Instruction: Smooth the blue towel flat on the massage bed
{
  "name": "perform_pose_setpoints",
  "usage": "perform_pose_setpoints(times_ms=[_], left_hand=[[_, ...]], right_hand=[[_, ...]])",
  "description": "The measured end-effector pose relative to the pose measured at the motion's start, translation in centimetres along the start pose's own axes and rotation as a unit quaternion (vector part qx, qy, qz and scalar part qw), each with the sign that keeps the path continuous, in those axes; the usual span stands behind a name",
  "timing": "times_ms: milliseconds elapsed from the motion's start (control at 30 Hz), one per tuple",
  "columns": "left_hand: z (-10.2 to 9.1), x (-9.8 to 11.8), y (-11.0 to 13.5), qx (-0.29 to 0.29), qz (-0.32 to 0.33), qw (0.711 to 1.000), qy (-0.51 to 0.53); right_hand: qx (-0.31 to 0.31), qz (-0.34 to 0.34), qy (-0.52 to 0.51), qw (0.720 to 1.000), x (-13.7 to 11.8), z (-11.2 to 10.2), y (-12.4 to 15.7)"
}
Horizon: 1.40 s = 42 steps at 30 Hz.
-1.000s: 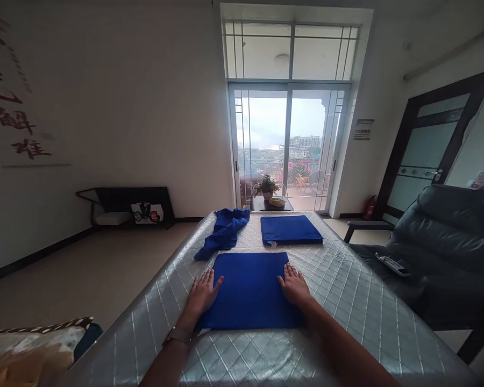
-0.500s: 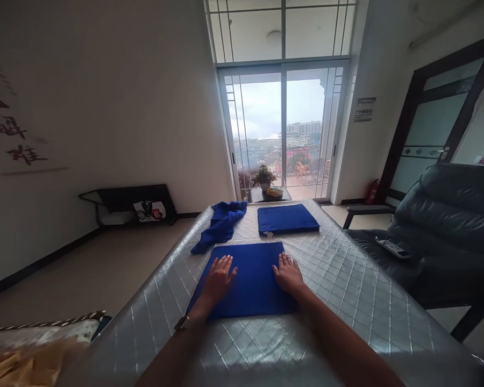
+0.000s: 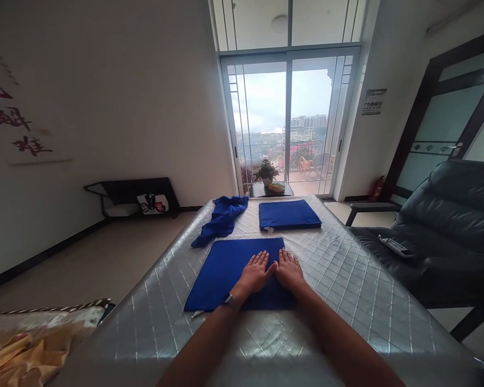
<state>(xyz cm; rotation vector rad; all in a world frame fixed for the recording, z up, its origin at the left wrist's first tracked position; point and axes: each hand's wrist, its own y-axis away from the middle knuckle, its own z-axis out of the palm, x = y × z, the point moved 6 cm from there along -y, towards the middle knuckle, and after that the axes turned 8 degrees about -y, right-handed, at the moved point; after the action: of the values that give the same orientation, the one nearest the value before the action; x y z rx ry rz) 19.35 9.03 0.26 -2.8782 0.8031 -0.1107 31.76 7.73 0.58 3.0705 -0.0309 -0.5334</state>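
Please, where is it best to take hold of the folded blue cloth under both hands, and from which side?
Take the folded blue cloth by its two near corners, coming from the near edge. It lies flat on the quilted table, so one probably must slide under that free edge to lift it. The left hand and right hand rest open on its right half.

Flat folded blue cloth towel [image 3: 221,269]: matt, smooth, soft-looking
Silver quilted table cover [image 3: 347,293]: glossy, sheeny, diamond-stitched
Black padded armchair [image 3: 455,207]: leather-like, faint shine, creased
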Motion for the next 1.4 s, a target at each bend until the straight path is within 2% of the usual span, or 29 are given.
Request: perform_pose_setpoints(times_ms=[133,300,367,433,533,833,1133,1300,1400], left_hand=[[-0.1,-5.5,2.2,-0.039,-0.061,0.997,-0.021],[-0.3,-13.7,6.7,-0.058,-0.156,0.985,-0.049],[-0.4,-16.0,8.5,-0.050,-0.179,0.981,-0.054],[-0.4,-17.4,9.9,-0.037,-0.195,0.979,-0.054],[-0.4,-17.9,11.0,-0.010,-0.202,0.978,-0.044],[-0.4,-17.5,11.5,0.049,-0.211,0.975,-0.038],[-0.6,-17.1,11.7,0.022,-0.216,0.975,-0.043],[-0.3,-17.1,11.5,0.032,-0.208,0.976,-0.051],[-0.3,-17.1,11.6,0.034,-0.204,0.976,-0.062]], right_hand=[[0.003,0.004,-0.008,1.000,-0.2,-0.3,0.2],[0.002,0.006,-0.004,1.000,-0.1,-0.1,0.1],[0.000,0.009,-0.002,1.000,-0.1,-0.1,0.0],[-0.005,0.014,0.002,1.000,0.0,-0.1,-0.1],[-0.009,0.019,0.014,1.000,0.0,-0.1,-0.1],[-0.011,0.022,0.024,0.999,0.0,-0.1,-0.1],[0.030,-0.010,0.063,0.998,-0.9,-1.7,1.4],[-0.014,-0.004,0.032,0.999,-0.3,-0.6,4.0],[-0.017,-0.001,0.022,1.000,-0.2,0.1,5.0]])
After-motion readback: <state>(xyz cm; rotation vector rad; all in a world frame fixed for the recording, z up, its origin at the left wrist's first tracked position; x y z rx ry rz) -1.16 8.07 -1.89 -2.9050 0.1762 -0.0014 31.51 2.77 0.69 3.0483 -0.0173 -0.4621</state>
